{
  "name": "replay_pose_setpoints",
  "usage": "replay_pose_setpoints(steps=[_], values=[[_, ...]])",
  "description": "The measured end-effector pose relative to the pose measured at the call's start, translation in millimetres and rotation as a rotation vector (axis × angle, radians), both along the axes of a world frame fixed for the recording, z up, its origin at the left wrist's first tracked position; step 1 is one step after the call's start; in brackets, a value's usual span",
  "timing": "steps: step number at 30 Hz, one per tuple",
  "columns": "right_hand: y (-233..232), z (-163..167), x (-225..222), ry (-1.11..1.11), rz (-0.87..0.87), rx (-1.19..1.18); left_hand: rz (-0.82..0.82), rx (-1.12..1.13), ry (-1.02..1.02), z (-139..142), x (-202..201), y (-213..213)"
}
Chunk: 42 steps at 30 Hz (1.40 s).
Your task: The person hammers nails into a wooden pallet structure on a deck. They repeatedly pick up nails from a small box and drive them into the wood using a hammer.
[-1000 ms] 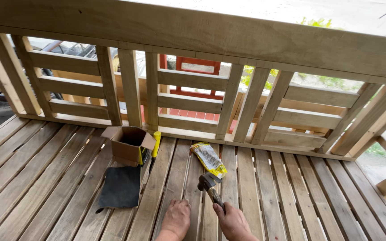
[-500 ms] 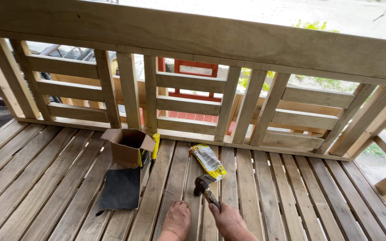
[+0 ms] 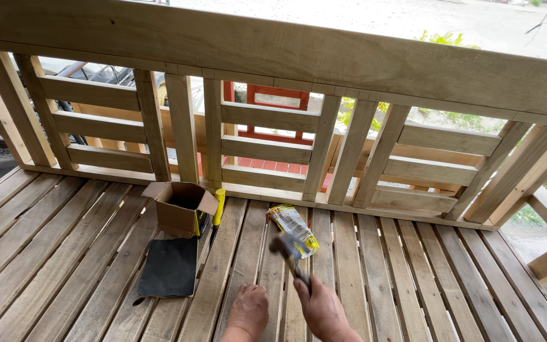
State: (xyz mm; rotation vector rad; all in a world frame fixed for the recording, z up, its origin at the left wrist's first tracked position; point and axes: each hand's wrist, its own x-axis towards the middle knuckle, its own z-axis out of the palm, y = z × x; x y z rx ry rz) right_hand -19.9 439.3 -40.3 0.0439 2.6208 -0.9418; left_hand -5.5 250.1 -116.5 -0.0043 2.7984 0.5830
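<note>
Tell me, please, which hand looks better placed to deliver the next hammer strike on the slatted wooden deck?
The right hand, probably: it already grips the hammer by its handle, head raised above the slats. The left hand rests on a slat beside it, holding no tool, and seems suited only to steadying.

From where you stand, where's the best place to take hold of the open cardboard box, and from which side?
Probably pinch the cardboard box by its near wall, coming from above: it sits upright with flaps spread and the top open. Its right side is crowded by the yellow tool, and the black sheet lies just in front.
</note>
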Motion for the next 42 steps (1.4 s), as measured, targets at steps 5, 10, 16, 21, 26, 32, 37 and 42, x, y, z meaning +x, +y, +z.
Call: replay_pose_setpoints(steps=[5, 10, 16, 21, 26, 32, 37, 42], values=[[5.5, -16.4, -1.6, -0.057, 0.071, 0.252, 0.129, 0.134, 0.144, -7.7, 3.0, -3.0], [6.9, -5.0, -3.9, -0.062, 0.093, 0.222, 0.007, 0.04, 0.184, -18.5, 1.4, -4.2], [-2.0, -20.0, 3.0, 0.086, 0.024, 0.123, -0.028, -0.02, 0.159, -12.1, 1.1, -2.9], [4.9, -55.6, -10.2, -0.064, -0.025, 0.22, 0.12, 0.071, 0.051, -7.6, -1.7, -4.4], [-5.4, -64.9, -13.5, -0.027, -0.055, 0.115, 0.002, 0.011, 0.12, -10.5, -5.0, -15.0], [-53.0, -1.7, -13.8, -0.02, -0.116, -0.175, -0.244, -0.052, 0.358, 9.2, -17.9, -62.6], [-106.9, 55.8, -16.0, -0.03, -0.143, -0.286, -0.053, 0.002, 0.655, 53.9, -43.0, -122.7], [-149.7, 68.8, -29.3, -0.035, -0.162, -0.412, 0.039, -0.009, 0.779, 94.8, -80.4, -177.5]])
